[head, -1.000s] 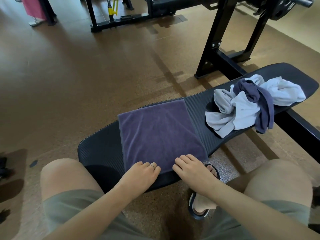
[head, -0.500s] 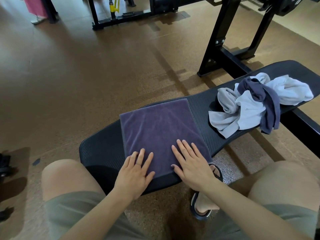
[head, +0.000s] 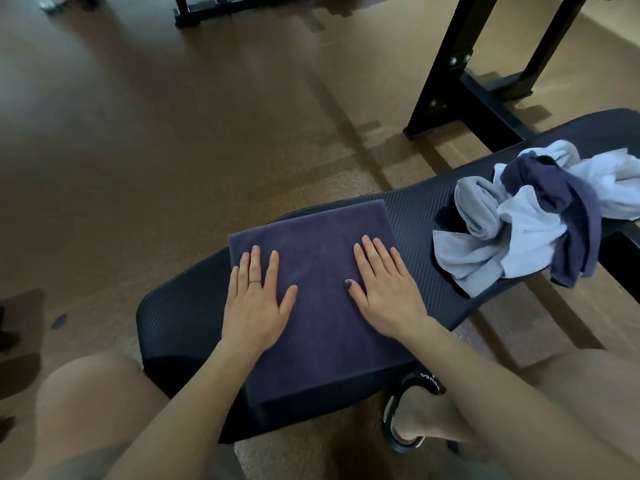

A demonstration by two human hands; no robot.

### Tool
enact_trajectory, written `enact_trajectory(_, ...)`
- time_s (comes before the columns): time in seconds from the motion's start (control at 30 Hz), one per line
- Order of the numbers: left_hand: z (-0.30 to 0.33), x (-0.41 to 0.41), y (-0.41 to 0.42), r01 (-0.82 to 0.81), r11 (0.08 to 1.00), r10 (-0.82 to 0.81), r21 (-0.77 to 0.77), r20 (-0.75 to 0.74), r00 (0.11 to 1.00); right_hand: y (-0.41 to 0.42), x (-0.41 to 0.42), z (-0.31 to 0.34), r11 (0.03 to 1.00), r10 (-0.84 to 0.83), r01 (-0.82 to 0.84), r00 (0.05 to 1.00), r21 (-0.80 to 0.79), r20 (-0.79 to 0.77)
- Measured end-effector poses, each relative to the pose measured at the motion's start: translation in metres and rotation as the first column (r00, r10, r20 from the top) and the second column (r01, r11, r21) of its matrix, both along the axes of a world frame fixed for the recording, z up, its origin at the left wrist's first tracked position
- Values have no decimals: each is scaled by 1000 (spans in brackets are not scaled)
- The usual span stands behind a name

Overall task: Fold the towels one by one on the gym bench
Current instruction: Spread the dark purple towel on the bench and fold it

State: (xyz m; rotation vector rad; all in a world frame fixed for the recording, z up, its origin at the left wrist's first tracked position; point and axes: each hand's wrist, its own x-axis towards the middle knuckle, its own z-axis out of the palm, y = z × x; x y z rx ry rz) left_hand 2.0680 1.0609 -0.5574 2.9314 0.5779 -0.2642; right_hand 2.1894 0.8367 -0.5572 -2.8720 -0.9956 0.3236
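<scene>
- Purple towel point(head: 311, 289) folded into a flat rectangle on the near end of the black worktop point(head: 419, 216), near edge hanging slightly over the worktop's front rim.
- Left hand point(head: 256, 299) flat on the towel's left part, fingers straight and slightly spread, thin ring on one finger; holding nothing.
- Right hand point(head: 384, 289) flat on the towel's right part, fingers straight and close together, little-finger side close to the towel's right edge; holding nothing.
- Pile of unfolded towels point(head: 526, 216) farther right on the worktop, apart from the folded one: grey, white and dark blue pieces tangled together, one corner drooping over the front edge.
- Strip of bare ribbed worktop between folded towel and pile.
- Black metal frame point(head: 446, 84) standing on the brown floor point(head: 173, 150) behind the worktop.
- Bare knees either side of the forearms, a sandalled foot point(head: 412, 417) under the worktop's front rim.
- Open floor beyond the worktop's far edge.
</scene>
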Motion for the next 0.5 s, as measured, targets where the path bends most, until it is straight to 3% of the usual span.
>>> enact_trajectory(0.2, 11, 28, 15, -17, 999, 9, 46, 166, 986, 43, 35, 19, 981, -35, 15, 995, 195, 98)
enact_trajectory(0.37, -2, 38, 40, -74, 997, 74, -13, 60, 995, 28, 77, -4, 998, -43, 42, 999, 43, 25)
enact_trajectory(0.5, -5, 37, 42, -58, 998, 59, -19, 60, 996, 25, 79, -6, 995, -31, 29, 999, 98, 13)
